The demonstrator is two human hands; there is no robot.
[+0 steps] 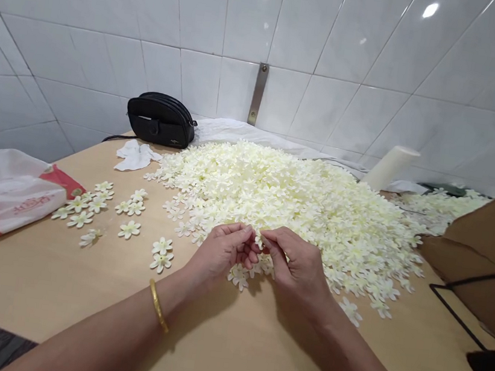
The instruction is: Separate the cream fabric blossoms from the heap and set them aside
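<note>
Both hands meet at the near edge of a large heap of pale yellow-white artificial flowers. My right hand pinches a small artificial flower between thumb and forefinger. Close beside it, my left hand has its fingers curled and its thumb pressed to the forefinger; whatever it may hold is too small or hidden to make out. A gold bangle circles the left wrist. Below the fingers, a loose flower lies on the wooden table.
Several separate flowers lie to the left, near a white and red plastic bag. A black pouch and crumpled white tissue sit behind. At right stand a whitish cylinder, brown cardboard and a black metal frame.
</note>
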